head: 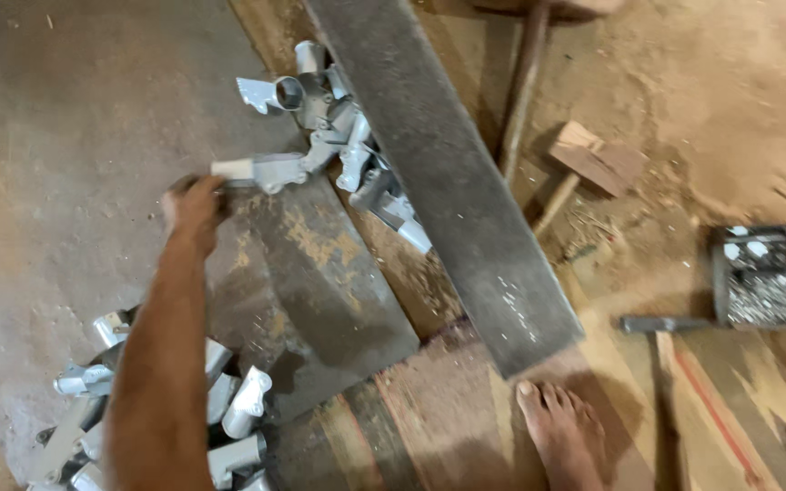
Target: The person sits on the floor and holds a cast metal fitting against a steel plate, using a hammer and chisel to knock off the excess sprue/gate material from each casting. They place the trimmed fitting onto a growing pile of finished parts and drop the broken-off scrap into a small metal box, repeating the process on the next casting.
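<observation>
At lower left of the frame, a heap of grey metal castings [229,418] lies on a steel sheet [65,164]. One hand [195,205], which side cannot be told, reaches up the sheet, fingers [216,186] curled around the end of a grey metal fitting [261,170]. Upper centre, a second pile of fittings [338,127] rests against a dark plank [448,182]. Right, a bare foot [561,432], a hammer [661,324] and a box of nails [766,277].

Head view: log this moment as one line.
left hand: gripping grey metal fitting on steel sheet | right hand: not in view | fitting pile beside dark plank | nail box on floor
</observation>
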